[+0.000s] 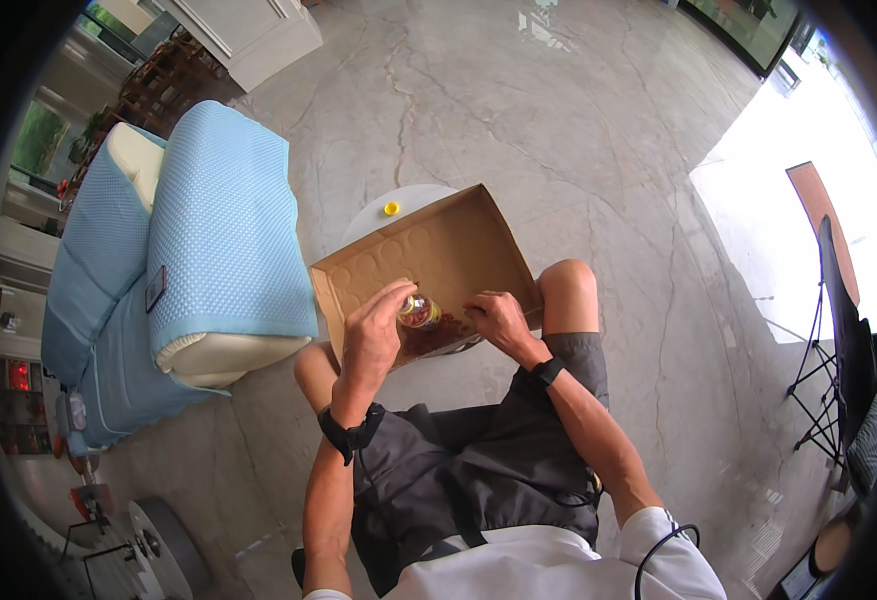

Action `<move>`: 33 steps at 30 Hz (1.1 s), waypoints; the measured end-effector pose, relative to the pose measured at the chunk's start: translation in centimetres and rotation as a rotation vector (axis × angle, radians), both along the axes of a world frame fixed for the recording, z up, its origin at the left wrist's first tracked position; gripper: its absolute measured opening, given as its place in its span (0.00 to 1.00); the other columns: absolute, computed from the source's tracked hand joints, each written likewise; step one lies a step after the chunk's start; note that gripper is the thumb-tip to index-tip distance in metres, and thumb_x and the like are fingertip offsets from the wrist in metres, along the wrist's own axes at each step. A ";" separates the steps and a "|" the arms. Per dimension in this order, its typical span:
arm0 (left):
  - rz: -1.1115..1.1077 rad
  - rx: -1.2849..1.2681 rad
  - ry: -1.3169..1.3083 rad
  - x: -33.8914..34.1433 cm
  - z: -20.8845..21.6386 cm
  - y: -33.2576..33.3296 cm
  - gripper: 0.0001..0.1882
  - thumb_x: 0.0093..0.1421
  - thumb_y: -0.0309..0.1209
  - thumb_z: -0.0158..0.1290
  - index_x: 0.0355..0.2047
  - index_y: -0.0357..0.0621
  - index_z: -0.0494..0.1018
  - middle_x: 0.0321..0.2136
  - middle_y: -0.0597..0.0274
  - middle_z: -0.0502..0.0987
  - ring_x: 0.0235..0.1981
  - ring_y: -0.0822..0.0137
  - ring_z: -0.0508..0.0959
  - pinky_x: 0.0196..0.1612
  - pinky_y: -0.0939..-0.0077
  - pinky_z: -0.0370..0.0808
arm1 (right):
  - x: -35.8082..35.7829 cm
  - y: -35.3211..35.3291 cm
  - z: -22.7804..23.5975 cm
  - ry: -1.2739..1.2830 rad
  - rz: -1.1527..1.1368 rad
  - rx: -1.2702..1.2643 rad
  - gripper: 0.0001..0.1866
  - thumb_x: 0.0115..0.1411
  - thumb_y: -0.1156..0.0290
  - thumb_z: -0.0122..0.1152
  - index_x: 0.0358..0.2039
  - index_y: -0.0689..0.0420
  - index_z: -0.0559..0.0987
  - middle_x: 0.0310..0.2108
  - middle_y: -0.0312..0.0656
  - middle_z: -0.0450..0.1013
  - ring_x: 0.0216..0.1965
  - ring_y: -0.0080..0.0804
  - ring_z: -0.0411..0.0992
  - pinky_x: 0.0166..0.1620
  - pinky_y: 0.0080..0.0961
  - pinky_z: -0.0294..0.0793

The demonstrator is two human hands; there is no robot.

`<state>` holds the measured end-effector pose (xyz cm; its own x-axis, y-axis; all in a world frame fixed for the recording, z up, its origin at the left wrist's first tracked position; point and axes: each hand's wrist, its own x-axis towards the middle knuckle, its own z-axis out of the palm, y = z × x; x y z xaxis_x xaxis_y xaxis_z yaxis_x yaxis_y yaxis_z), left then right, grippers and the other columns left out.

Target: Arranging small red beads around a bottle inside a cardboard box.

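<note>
Room: grey marbled floor (619, 190); sofa with light-blue quilted cover (221, 215) at left.

Bench: round, white (367, 220), bearing one yellow screw cap (392, 209).

Box: shallow brown cardboard (464, 235), by the knees.

Jar: one, clear, uncapped (420, 312), in the box, red-brown pieces inside; others (449, 331) beside it.

Left hand (373, 328): fingers nearly straight, together, against the jar; firmness of hold cannot be told.

Right hand (500, 320): fingers curled inward near the loose pieces; contents hidden.

Step, as judged: handling pieces at the jar. Next move calls for a steadied jar and a fine pinch.
</note>
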<state>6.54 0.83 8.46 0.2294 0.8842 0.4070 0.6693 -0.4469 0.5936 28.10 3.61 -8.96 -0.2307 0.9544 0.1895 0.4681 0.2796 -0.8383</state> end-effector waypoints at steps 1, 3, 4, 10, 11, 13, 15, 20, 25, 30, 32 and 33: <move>0.000 -0.020 0.016 -0.1 -0.1 -0.1 0.13 0.64 0.15 0.52 0.47 0.33 0.79 0.47 0.46 0.83 0.50 0.48 0.83 0.51 0.63 0.81 | 0.0 0.0 0.0 0.005 -0.001 -0.001 0.10 0.55 0.73 0.63 0.34 0.63 0.86 0.34 0.55 0.81 0.38 0.56 0.79 0.44 0.46 0.79; 0.001 -0.042 0.032 -0.2 -0.3 -0.2 0.13 0.64 0.15 0.52 0.48 0.33 0.79 0.48 0.46 0.83 0.51 0.47 0.83 0.52 0.63 0.81 | 0.1 0.0 0.0 0.004 0.004 0.001 0.10 0.54 0.73 0.63 0.34 0.63 0.86 0.34 0.55 0.81 0.38 0.56 0.79 0.44 0.46 0.79; 0.002 -0.062 0.032 -0.2 -0.4 -0.2 0.16 0.64 0.15 0.51 0.51 0.34 0.77 0.49 0.45 0.82 0.52 0.47 0.82 0.52 0.63 0.81 | 0.0 0.0 0.0 0.004 0.011 0.003 0.10 0.54 0.73 0.63 0.34 0.63 0.86 0.34 0.55 0.81 0.38 0.56 0.79 0.44 0.46 0.79; 0.026 -0.126 -0.054 -0.1 -0.1 -0.3 0.23 0.67 0.15 0.49 0.62 0.38 0.71 0.54 0.45 0.80 0.55 0.47 0.80 0.54 0.61 0.79 | 0.0 0.0 -0.2 -0.001 -0.007 0.022 0.10 0.54 0.73 0.63 0.34 0.63 0.86 0.34 0.56 0.81 0.37 0.57 0.79 0.43 0.46 0.79; 0.032 -0.109 -0.069 -0.1 0.0 -0.3 0.24 0.67 0.15 0.49 0.64 0.39 0.70 0.55 0.46 0.80 0.56 0.47 0.80 0.55 0.61 0.79 | 0.0 0.0 -0.2 -0.001 -0.008 0.024 0.10 0.54 0.73 0.63 0.34 0.63 0.86 0.34 0.56 0.81 0.37 0.57 0.79 0.43 0.46 0.79; 0.017 -0.115 -0.086 0.0 0.1 -0.1 0.24 0.68 0.15 0.48 0.64 0.39 0.70 0.56 0.46 0.79 0.56 0.47 0.80 0.55 0.61 0.78 | 0.0 0.0 -0.2 -0.007 -0.004 0.022 0.10 0.55 0.73 0.63 0.34 0.63 0.86 0.34 0.56 0.81 0.37 0.57 0.79 0.44 0.46 0.79; 0.003 -0.121 -0.104 0.1 0.0 0.1 0.24 0.68 0.16 0.48 0.64 0.39 0.70 0.56 0.47 0.79 0.56 0.47 0.80 0.56 0.61 0.78 | 0.0 0.0 -0.1 -0.009 -0.004 0.013 0.10 0.55 0.73 0.62 0.34 0.63 0.87 0.34 0.56 0.81 0.37 0.57 0.79 0.44 0.46 0.79; 0.016 -0.232 -0.126 0.3 -1.3 0.4 0.23 0.69 0.19 0.49 0.65 0.38 0.70 0.56 0.45 0.79 0.57 0.45 0.79 0.56 0.60 0.78 | 0.1 -0.2 -0.4 -0.028 -0.024 0.025 0.09 0.54 0.75 0.66 0.35 0.64 0.86 0.34 0.54 0.81 0.37 0.54 0.80 0.43 0.42 0.80; 0.055 -0.198 -0.246 -0.8 -2.5 0.5 0.24 0.69 0.24 0.54 0.65 0.38 0.70 0.58 0.45 0.79 0.60 0.49 0.78 0.60 0.63 0.76 | -0.2 0.1 -0.6 -0.022 -0.014 0.028 0.09 0.54 0.76 0.65 0.35 0.64 0.86 0.34 0.55 0.81 0.37 0.54 0.80 0.43 0.43 0.79; 0.095 -0.251 -0.429 -3.0 -3.6 1.0 0.26 0.70 0.22 0.55 0.67 0.32 0.66 0.63 0.45 0.74 0.66 0.58 0.73 0.67 0.66 0.70 | 0.5 0.6 -0.5 -0.032 0.021 0.068 0.08 0.54 0.75 0.65 0.35 0.63 0.86 0.32 0.54 0.80 0.36 0.55 0.80 0.42 0.43 0.79; 0.152 -0.282 -0.526 -3.4 -5.0 1.4 0.22 0.70 0.20 0.54 0.63 0.30 0.70 0.60 0.47 0.77 0.63 0.59 0.75 0.66 0.68 0.71 | 1.3 0.7 -2.0 -0.096 0.003 0.087 0.10 0.54 0.73 0.64 0.35 0.61 0.86 0.34 0.54 0.81 0.37 0.55 0.79 0.42 0.46 0.80; 0.173 -0.306 -0.561 -4.6 -6.2 1.3 0.22 0.70 0.20 0.54 0.63 0.29 0.70 0.59 0.47 0.77 0.62 0.60 0.76 0.66 0.69 0.71 | 0.8 0.6 -2.3 -0.097 -0.019 0.088 0.09 0.52 0.73 0.67 0.35 0.59 0.87 0.31 0.54 0.80 0.34 0.55 0.79 0.38 0.45 0.80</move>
<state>1.98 2.13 2.25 -0.1001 0.9839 0.1478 0.2682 -0.1164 0.9563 28.90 4.23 -11.27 -0.2338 0.9394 0.2506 0.5515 0.3405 -0.7615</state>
